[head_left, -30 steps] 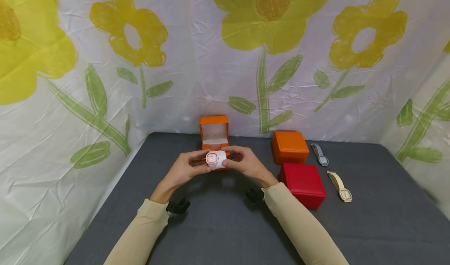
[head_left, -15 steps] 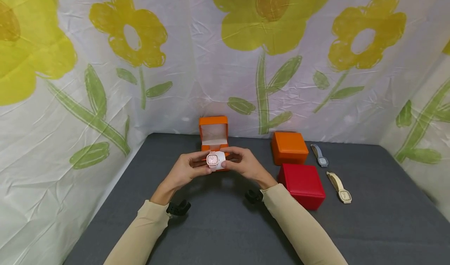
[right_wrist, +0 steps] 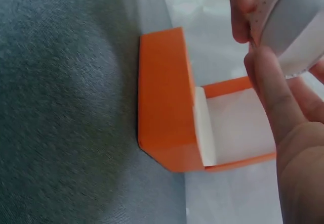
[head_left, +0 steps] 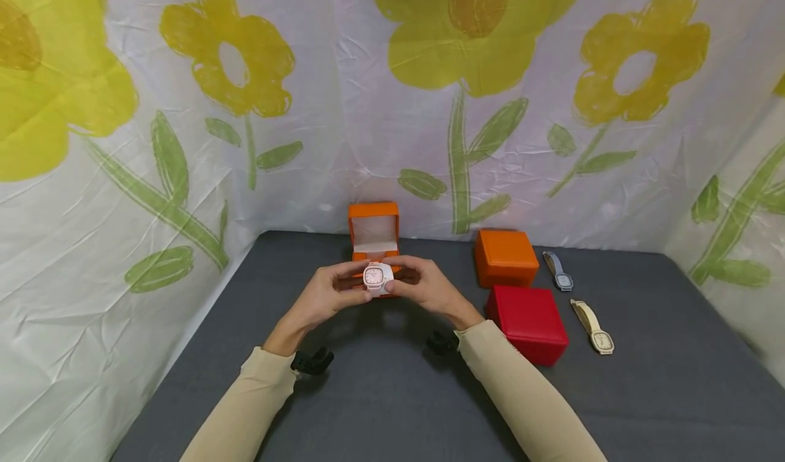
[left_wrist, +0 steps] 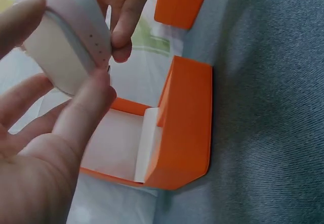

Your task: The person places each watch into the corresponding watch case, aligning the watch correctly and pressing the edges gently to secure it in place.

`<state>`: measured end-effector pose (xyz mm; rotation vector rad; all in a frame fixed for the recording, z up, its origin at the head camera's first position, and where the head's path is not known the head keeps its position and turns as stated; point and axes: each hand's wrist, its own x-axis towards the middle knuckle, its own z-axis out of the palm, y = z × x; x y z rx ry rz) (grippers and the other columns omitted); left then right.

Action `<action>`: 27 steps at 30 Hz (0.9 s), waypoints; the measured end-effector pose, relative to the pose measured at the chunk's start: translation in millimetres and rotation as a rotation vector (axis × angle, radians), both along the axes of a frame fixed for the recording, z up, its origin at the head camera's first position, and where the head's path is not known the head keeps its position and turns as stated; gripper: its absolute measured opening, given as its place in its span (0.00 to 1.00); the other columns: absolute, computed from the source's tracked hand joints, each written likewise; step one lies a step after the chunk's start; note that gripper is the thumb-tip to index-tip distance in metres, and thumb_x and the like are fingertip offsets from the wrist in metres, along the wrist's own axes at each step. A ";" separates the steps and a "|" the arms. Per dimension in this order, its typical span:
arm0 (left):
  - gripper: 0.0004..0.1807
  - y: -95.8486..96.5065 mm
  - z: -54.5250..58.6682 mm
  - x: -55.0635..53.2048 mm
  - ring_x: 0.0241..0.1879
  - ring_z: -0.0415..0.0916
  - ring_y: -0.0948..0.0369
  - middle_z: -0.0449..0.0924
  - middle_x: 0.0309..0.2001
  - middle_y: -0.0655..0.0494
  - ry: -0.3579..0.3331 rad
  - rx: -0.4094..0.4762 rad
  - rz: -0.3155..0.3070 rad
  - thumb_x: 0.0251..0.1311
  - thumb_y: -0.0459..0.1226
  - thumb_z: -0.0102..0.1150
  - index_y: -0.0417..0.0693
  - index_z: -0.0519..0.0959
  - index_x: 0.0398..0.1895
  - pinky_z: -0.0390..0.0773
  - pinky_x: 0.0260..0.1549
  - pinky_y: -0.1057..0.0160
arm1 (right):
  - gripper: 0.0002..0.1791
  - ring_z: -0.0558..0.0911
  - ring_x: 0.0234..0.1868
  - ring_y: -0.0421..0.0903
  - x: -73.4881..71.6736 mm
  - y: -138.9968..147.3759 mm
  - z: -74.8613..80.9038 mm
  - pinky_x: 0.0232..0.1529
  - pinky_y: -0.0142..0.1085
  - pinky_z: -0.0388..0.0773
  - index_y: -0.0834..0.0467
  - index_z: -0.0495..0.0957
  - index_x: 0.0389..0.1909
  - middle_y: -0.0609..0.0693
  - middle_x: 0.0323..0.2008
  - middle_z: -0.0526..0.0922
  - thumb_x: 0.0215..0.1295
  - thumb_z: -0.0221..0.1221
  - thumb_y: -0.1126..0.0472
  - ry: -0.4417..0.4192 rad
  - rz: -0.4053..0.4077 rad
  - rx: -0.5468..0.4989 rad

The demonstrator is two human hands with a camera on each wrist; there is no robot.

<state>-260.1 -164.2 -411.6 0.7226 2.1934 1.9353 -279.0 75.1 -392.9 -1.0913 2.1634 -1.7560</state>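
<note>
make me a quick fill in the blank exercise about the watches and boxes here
The left hand and right hand hold a watch around a cushion whose colour is ____.
The outside of the open box is ____.
Of the two closed boxes, the nearer to the person is ____.
The number of watches lying on the table is ____.

Missing words: white; orange; red; two
</note>
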 end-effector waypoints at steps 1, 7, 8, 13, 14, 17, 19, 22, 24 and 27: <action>0.35 0.0 1.0 -0.2 0.57 0.72 0.43 0.70 0.61 0.42 0.007 -0.006 -0.002 0.54 0.33 0.68 0.43 0.68 0.66 0.79 0.46 0.58 | 0.23 0.79 0.46 0.63 -0.3 0.1 0.7 0.45 0.39 0.79 0.64 0.72 0.60 0.57 0.49 0.79 0.64 0.61 0.66 -0.011 0.010 -0.009; 0.34 -1.0 4.4 -0.1 0.59 0.70 0.45 0.71 0.60 0.46 0.022 -0.031 0.003 0.52 0.34 0.70 0.46 0.70 0.64 0.79 0.46 0.58 | 0.25 0.76 0.51 0.64 -9.4 1.9 -8.8 0.48 0.39 0.79 0.63 0.71 0.61 0.58 0.54 0.77 0.63 0.61 0.68 -0.067 0.059 -0.050; 0.34 -1.4 4.6 0.2 0.59 0.70 0.44 0.71 0.60 0.46 0.022 -0.031 0.004 0.52 0.33 0.70 0.45 0.70 0.64 0.79 0.46 0.58 | 0.25 0.76 0.51 0.64 -11.5 2.4 -11.8 0.48 0.39 0.79 0.62 0.71 0.62 0.58 0.54 0.77 0.63 0.61 0.68 -0.071 0.062 -0.050; 0.34 -0.8 2.2 1.0 0.58 0.69 0.41 0.69 0.60 0.44 0.018 -0.018 0.003 0.51 0.32 0.71 0.44 0.70 0.63 0.78 0.48 0.56 | 0.27 0.76 0.51 0.62 -19.2 4.3 -23.2 0.49 0.39 0.78 0.59 0.71 0.62 0.58 0.54 0.77 0.61 0.64 0.64 -0.072 0.067 -0.033; 0.35 0.0 1.7 1.5 0.58 0.69 0.41 0.69 0.61 0.44 0.022 -0.028 0.007 0.50 0.32 0.71 0.44 0.69 0.63 0.78 0.49 0.55 | 0.27 0.77 0.51 0.62 -19.3 4.1 -24.0 0.49 0.40 0.78 0.60 0.72 0.61 0.58 0.53 0.77 0.61 0.64 0.63 -0.073 0.066 -0.032; 0.36 1.2 0.9 1.8 0.58 0.69 0.42 0.67 0.62 0.44 0.035 -0.051 0.010 0.50 0.33 0.71 0.42 0.68 0.64 0.76 0.51 0.53 | 0.26 0.77 0.51 0.62 -18.6 2.6 -23.8 0.49 0.39 0.78 0.60 0.72 0.60 0.60 0.52 0.77 0.60 0.64 0.64 -0.079 0.053 -0.016; 0.37 0.3 1.4 1.9 0.58 0.69 0.42 0.67 0.62 0.44 0.035 -0.062 0.006 0.50 0.34 0.72 0.41 0.67 0.65 0.77 0.50 0.54 | 0.26 0.77 0.50 0.62 -17.6 1.9 -22.6 0.49 0.38 0.78 0.62 0.72 0.60 0.62 0.52 0.77 0.60 0.64 0.66 -0.080 0.039 -0.001; 0.37 -2.1 1.8 1.2 0.58 0.70 0.42 0.69 0.61 0.43 0.030 -0.042 -0.011 0.50 0.33 0.71 0.40 0.67 0.65 0.77 0.50 0.57 | 0.26 0.77 0.50 0.62 -15.6 2.0 -18.9 0.48 0.37 0.78 0.64 0.71 0.61 0.63 0.52 0.77 0.60 0.62 0.70 -0.085 0.024 0.011; 0.36 -2.2 2.6 1.7 0.58 0.70 0.43 0.69 0.60 0.43 0.029 -0.043 -0.007 0.50 0.33 0.71 0.40 0.68 0.65 0.77 0.49 0.59 | 0.26 0.77 0.49 0.63 -11.8 2.3 -13.5 0.47 0.36 0.78 0.66 0.71 0.60 0.65 0.52 0.76 0.60 0.61 0.71 -0.088 0.023 0.011; 0.36 -0.9 3.2 3.4 0.57 0.71 0.44 0.68 0.61 0.43 0.028 -0.071 0.009 0.51 0.34 0.71 0.41 0.68 0.65 0.77 0.49 0.60 | 0.26 0.76 0.50 0.65 -3.7 2.0 -3.6 0.47 0.36 0.78 0.68 0.70 0.61 0.66 0.52 0.76 0.60 0.61 0.71 -0.097 0.037 0.016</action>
